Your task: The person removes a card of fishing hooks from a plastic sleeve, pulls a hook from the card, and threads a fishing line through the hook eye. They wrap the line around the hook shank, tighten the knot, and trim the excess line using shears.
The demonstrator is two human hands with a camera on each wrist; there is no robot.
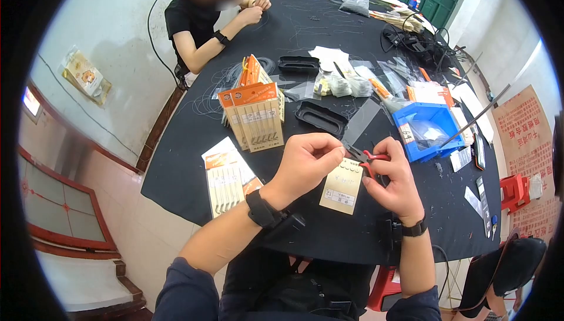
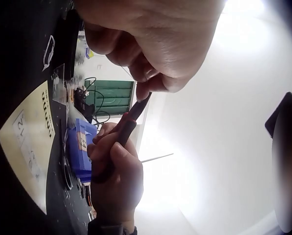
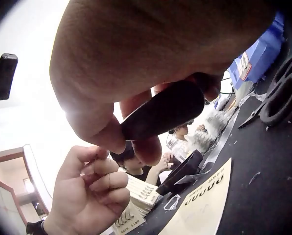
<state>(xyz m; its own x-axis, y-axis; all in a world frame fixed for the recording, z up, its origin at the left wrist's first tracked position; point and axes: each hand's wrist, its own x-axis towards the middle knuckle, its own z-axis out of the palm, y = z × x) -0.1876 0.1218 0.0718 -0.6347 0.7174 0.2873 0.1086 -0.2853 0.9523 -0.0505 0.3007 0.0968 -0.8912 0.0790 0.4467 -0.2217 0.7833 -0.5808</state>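
Observation:
My left hand [image 1: 305, 159] hovers over a beige hook card [image 1: 342, 186] lying on the black table [image 1: 194, 168]. Its fingers are curled, with the tips pinched together on something too small to make out. My right hand [image 1: 393, 180] grips a red-handled cutting tool [image 1: 367, 156] whose dark tip points at those fingertips. The left wrist view shows the tool [image 2: 128, 125] rising from the right hand [image 2: 114, 181] and meeting the left fingertips [image 2: 148, 85], with the card [image 2: 31, 142] below. In the right wrist view the right hand [image 3: 160, 54] wraps the dark handle [image 3: 163, 112] beside the left hand [image 3: 89, 193].
Orange-topped hook packets [image 1: 255, 115] stand upright behind my hands, and more packets [image 1: 226, 180] lie to the left. Two black trays [image 1: 320, 118] and a blue bin [image 1: 426, 127] sit just beyond. Black scissors [image 3: 278, 100] lie near the bin. Other people [image 1: 200, 21] work at the far side.

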